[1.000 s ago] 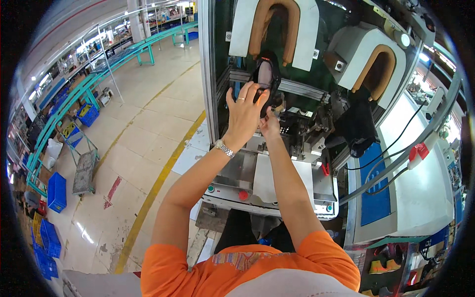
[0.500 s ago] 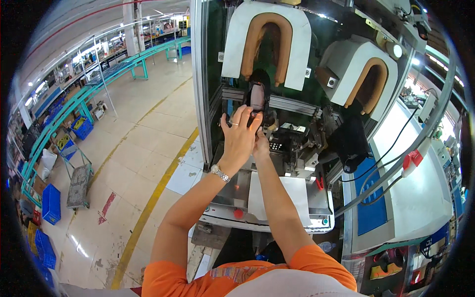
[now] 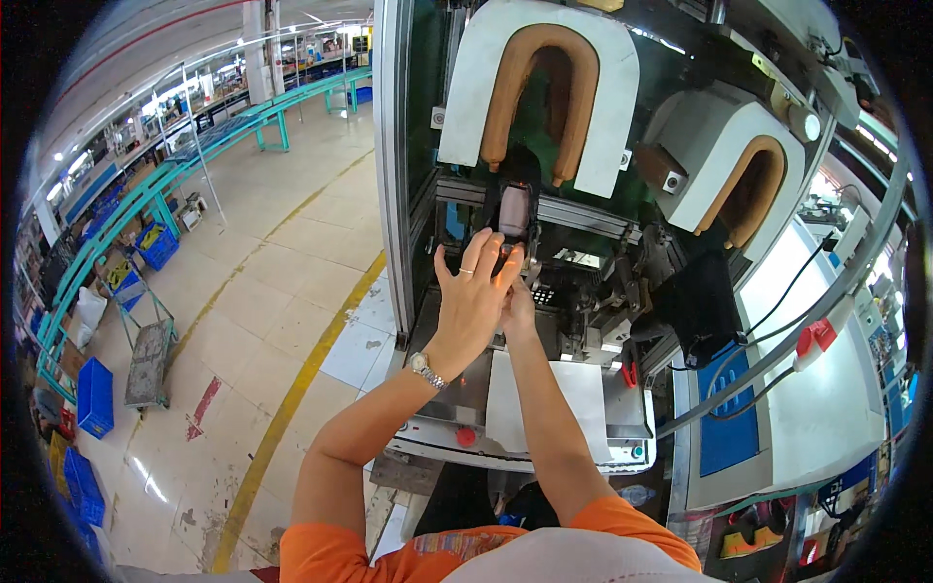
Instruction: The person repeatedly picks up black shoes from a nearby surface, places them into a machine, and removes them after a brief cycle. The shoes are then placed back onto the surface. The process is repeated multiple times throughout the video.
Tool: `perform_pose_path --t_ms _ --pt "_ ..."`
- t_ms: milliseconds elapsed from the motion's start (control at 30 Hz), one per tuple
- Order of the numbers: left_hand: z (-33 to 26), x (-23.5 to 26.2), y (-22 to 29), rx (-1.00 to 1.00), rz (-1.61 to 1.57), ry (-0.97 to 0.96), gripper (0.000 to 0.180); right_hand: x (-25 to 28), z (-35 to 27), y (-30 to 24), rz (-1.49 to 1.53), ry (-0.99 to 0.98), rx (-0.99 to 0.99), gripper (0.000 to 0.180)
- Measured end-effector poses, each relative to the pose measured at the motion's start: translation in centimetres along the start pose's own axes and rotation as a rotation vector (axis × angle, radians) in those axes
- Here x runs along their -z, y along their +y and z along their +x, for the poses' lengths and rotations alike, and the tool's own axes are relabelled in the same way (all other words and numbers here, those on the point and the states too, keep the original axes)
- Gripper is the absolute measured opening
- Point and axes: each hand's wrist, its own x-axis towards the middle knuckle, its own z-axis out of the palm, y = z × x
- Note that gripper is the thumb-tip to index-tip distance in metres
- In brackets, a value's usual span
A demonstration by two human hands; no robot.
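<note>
— Evidently a seating step: the left hand, fingers spread, presses flat against the dark shoe upper, which sits on the machine's post just below the tan U-shaped pad.

— And the right hand?

— Tucked behind the left; whether it grips cannot be told. Next, I judge, squaring the upper calls for even pressure.
</note>
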Motion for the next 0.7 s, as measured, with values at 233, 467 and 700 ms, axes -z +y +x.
perform_pose_path --t_ms 233,467,700 --pt "-0.2 0.0 -0.7 -0.003 -0.076 0.027 0.041 -2.9 -1.3 -0.2 -0.022 0.158 -0.022 0.018" --pt "-0.8 2.1 -0.8 -0.038 -0.339 -0.021 0.046 -1.5 -6.6 -3.3 -0.281 0.207 -0.108 0.021" --pt "-23.6 -3.0 -9.9 0.571 -0.298 0.053 0.054 -2.6 -24.9 -16.6 -0.875 -0.020 0.152 0.017"
